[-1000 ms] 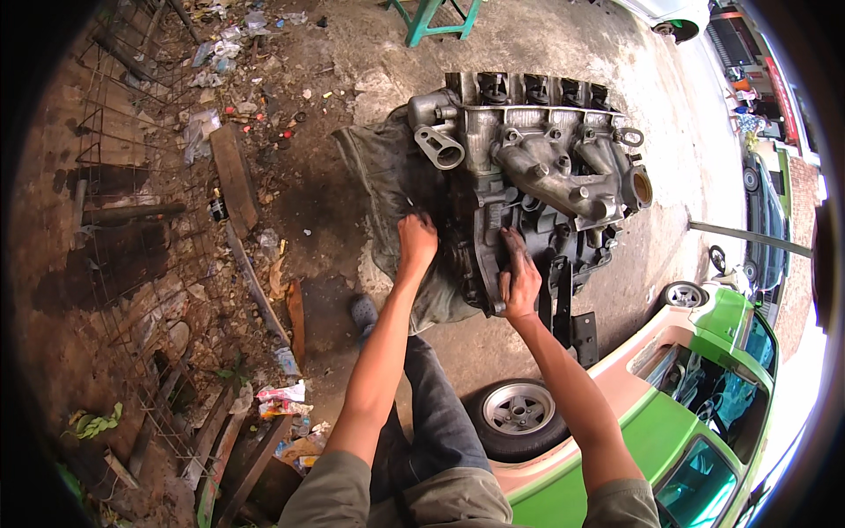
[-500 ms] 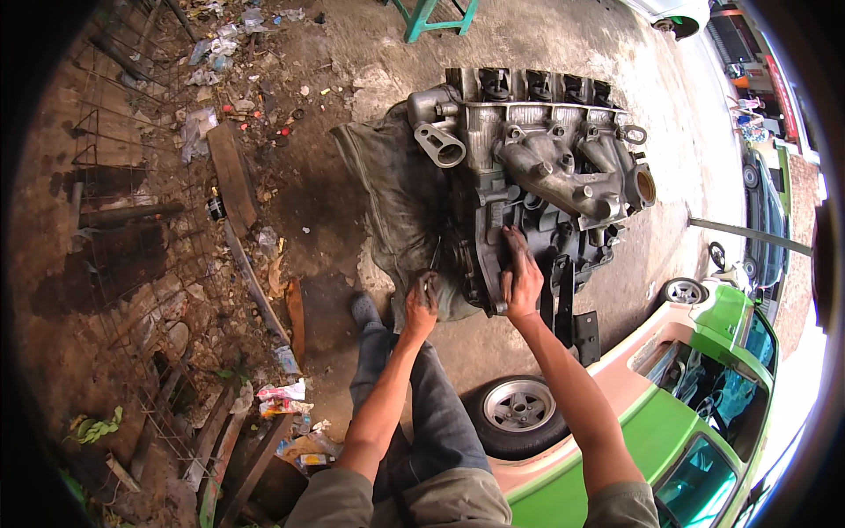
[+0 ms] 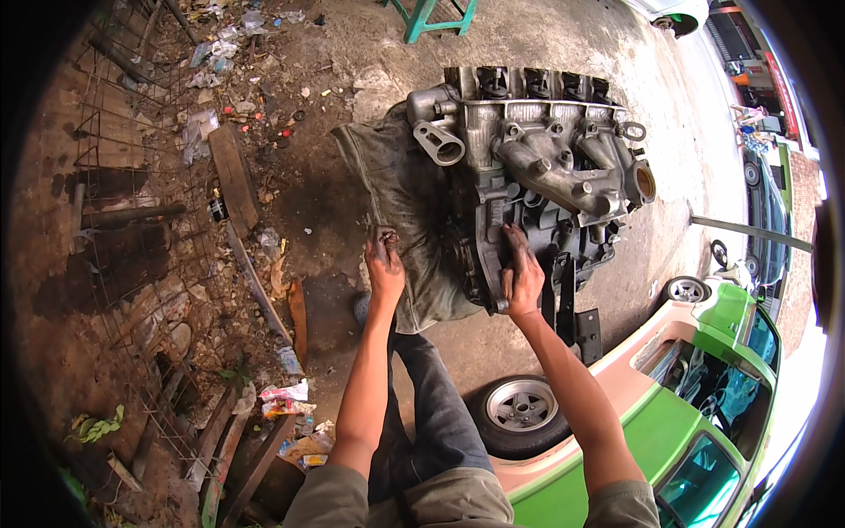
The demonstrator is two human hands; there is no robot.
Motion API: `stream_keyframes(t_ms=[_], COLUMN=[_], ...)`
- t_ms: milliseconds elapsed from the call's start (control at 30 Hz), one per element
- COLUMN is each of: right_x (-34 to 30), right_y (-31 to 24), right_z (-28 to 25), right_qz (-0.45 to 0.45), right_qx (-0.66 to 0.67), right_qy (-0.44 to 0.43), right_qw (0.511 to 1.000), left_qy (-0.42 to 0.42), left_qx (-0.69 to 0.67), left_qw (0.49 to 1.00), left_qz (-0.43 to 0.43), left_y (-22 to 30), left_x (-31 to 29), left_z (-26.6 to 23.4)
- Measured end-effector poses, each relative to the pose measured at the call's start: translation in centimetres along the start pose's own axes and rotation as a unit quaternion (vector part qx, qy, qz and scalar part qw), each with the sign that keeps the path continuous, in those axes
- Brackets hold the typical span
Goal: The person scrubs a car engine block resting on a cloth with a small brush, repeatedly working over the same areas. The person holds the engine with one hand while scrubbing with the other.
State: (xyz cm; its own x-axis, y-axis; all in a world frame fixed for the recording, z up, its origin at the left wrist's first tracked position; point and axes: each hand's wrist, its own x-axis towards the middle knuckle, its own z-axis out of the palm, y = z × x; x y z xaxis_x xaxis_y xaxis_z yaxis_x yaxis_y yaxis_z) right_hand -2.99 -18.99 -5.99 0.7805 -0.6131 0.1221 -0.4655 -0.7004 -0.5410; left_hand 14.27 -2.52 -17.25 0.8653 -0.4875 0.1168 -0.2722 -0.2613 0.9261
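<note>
Right hand (image 3: 525, 280) touches engine (image 3: 491, 136); left hand (image 3: 385, 266) near cloth (image 3: 427, 301).

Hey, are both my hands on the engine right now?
No, only the right hand is on the engine; the left hand is apart from it, by the cloth's left edge.

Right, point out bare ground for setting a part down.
Bare concrete shows between engine and green car, and between engine and green stool. Crowded: the left, strewn with planks and litter, and the engine's near side, under the right hand.
</note>
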Motion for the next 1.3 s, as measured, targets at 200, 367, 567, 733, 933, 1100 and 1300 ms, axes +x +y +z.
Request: stream_keyframes(t_ms=[200, 367, 567, 733, 933, 1100, 1300], right_x=[0.0, 0.0, 0.0, 0.0, 0.1, 0.1, -0.5], right_y=[0.2, 0.0, -0.1, -0.2, -0.2, -0.2, -0.5], right_z=[0.0, -0.2, -0.2, -0.2, -0.2, -0.2, -0.4], right_qz=[-0.008, 0.009, 0.010, 0.009, 0.004, 0.002, 0.001], right_qx=[0.004, 0.008, 0.007, 0.004, 0.008, 0.005, 0.013], right_qy=[-0.002, -0.012, -0.009, -0.009, -0.005, -0.004, -0.002], right_qw=[1.000, 1.000, 1.000, 1.000, 1.000, 1.000, 1.000], left_qy=[-0.005, 0.083, 0.045, 0.098, 0.109, 0.091, -0.045], left_qx=[-0.242, -0.245, -0.319, -0.301, -0.268, -0.413, -0.257], left_qw=[0.960, 0.914, 0.889, 0.896, 0.899, 0.826, 0.900], left_qz=[-0.141, -0.314, -0.326, -0.311, -0.327, -0.373, -0.350], left_y=[-1.4, -0.9, -1.9, -2.1, -3.1, -2.5, -0.5], left_x=[1.2, 0.1, -0.9, -1.5, -1.7, -1.8, 0.7], left_z=[0.9, 2.4, 2.3, 2.2, 2.5, 3.7, 4.9])
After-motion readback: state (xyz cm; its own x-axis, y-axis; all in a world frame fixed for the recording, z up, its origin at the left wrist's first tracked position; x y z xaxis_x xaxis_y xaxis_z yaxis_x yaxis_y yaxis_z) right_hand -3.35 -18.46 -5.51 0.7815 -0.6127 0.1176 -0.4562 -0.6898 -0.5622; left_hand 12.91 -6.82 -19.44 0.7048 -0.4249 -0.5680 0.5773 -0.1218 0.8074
